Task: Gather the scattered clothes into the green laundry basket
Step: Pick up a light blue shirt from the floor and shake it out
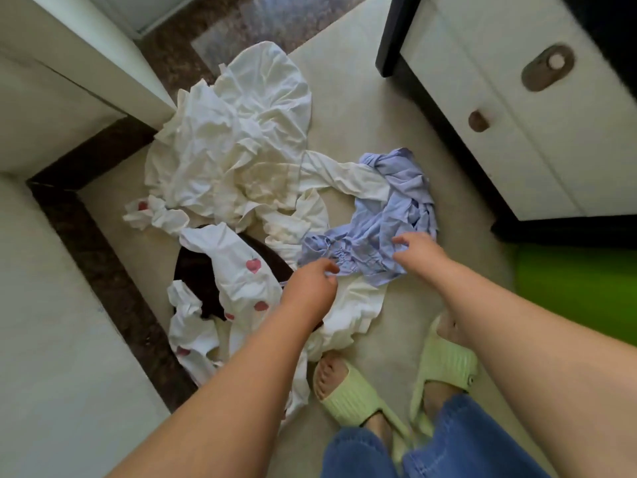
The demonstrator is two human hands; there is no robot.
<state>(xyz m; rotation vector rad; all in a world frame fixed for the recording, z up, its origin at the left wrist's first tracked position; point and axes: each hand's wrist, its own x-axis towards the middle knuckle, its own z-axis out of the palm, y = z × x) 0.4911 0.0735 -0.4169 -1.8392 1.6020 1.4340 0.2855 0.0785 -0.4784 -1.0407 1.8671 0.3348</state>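
The blue striped garment lies crumpled on the floor just ahead of both hands. The left hand, fingers loosely curled, reaches its near edge; the right hand hovers over its middle, holding nothing. The green laundry basket stands to the right.
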